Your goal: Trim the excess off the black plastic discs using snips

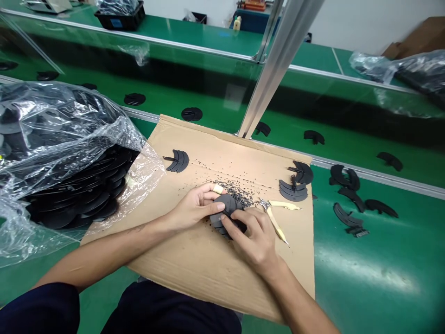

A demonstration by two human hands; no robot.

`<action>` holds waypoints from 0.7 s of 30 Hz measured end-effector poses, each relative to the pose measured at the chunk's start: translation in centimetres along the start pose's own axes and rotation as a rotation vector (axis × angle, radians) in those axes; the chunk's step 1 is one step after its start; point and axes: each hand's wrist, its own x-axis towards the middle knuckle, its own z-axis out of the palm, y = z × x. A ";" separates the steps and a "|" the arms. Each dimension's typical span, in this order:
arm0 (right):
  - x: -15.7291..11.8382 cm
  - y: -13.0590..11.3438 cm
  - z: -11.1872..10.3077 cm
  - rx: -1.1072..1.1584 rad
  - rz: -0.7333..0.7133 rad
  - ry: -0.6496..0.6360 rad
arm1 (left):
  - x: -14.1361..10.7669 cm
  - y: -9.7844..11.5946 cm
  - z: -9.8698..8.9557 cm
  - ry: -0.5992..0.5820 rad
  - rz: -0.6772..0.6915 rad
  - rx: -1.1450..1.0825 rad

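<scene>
Left grip (pixel 194 208) and right grip (pixel 251 239) close together on a curved black moulded plastic part (pixel 225 204), held between them just above a cardboard sheet (pixel 181 273); its rounded edge faces away from the person, the right grip covers its near side, and yellow-handled side cutters (pixel 273 218) lie just beside that hand

The discs (pixel 224 206) look matt black plastic, the cardboard sheet (pixel 194 278) rough, the bag (pixel 59 111) glossy clear film.

A rounded black plastic piece (pixel 225 202) (matte finish), held, partly hidden.
</scene>
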 end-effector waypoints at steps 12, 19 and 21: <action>0.0 0.2 -0.3 0.242 0.410 0.022 | -0.7 0.5 -0.3 -0.046 0.314 0.425; 0.3 0.2 -0.2 0.127 0.110 -0.114 | -0.2 0.5 -0.6 -0.027 0.168 0.165; 0.4 0.1 0.0 0.083 0.058 -0.111 | -0.1 0.5 -0.7 -0.052 0.078 0.115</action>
